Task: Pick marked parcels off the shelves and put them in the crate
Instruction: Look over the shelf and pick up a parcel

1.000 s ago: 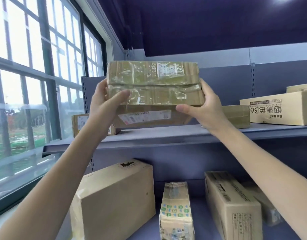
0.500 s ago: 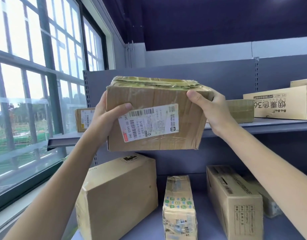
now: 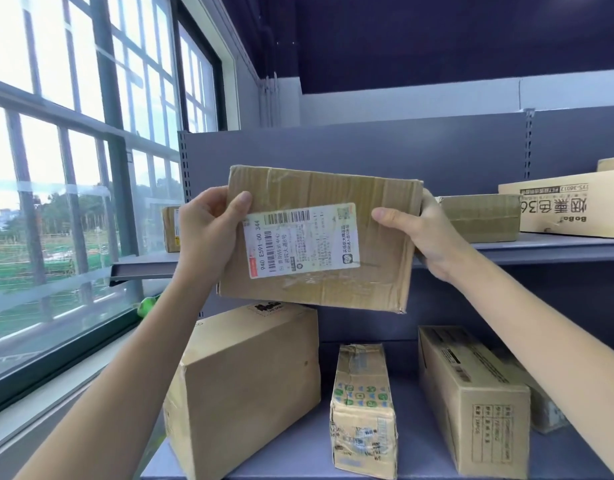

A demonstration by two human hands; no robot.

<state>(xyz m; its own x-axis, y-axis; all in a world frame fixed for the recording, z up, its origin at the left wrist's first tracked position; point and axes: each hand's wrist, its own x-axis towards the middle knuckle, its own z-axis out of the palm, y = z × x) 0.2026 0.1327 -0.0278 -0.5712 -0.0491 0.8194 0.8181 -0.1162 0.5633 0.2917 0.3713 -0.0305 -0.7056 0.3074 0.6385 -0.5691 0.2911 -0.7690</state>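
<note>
With its label (image 3: 301, 240) turned flat toward me, the parcel (image 3: 319, 237) hangs in the air in front of the upper shelf (image 3: 540, 249) — held so, I judge, to check its marking. My hands clamp its ends: left hand (image 3: 208, 226) on the left, right hand (image 3: 426, 233) on the right. Below, other boxes (image 3: 243, 386) stand on the lower shelf (image 3: 298, 455); no crate shows.

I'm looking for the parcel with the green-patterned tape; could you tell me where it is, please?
In the head view, the green-taped parcel stands on the lower shelf, centre frame, between the large cardboard box on its left and the long printed carton on its right.
</note>
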